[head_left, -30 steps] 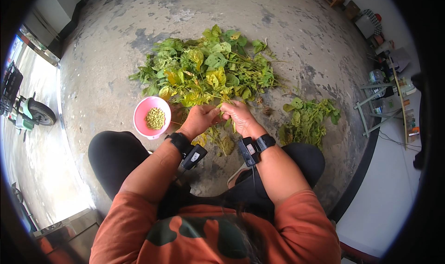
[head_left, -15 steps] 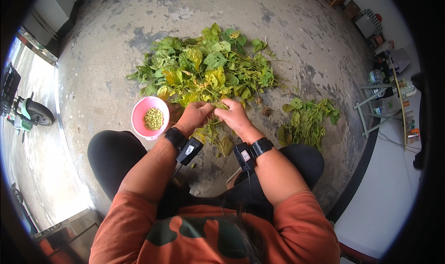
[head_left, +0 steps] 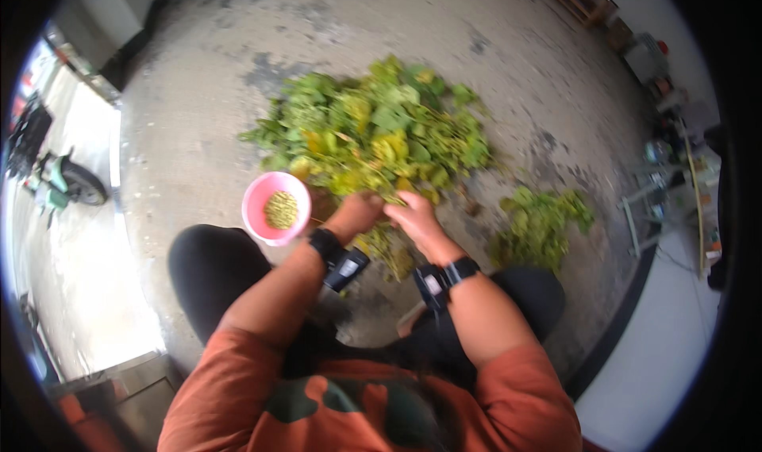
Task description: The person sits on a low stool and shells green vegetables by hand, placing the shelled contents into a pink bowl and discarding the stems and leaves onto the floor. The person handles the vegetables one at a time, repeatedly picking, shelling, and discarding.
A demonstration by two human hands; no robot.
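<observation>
My left hand (head_left: 357,215) and my right hand (head_left: 416,217) meet in front of me with closed fingers, pinching a small green bean pod (head_left: 392,201) between their tips. Motion blur softens the fingers, and most of the pod is hidden. Just beyond the hands spreads a big heap of leafy bean plants (head_left: 381,126), green with yellowing leaves. A pink bowl (head_left: 252,206) stands left of my left hand, with shelled green beans (head_left: 281,211) in its bottom. Under my hands lies a yellowish plant stem (head_left: 390,255).
A smaller pile of leafy plants (head_left: 544,226) lies on the concrete floor (head_left: 508,71) to the right. My bent knees flank the work. A folding-legged table (head_left: 647,206) stands at the far right; a scooter (head_left: 67,178) is outside at left.
The whole view has shifted and blurred, so everything appears a little lower and to the right. My hands stay together at the pod, and the bowl and heaps keep their places.
</observation>
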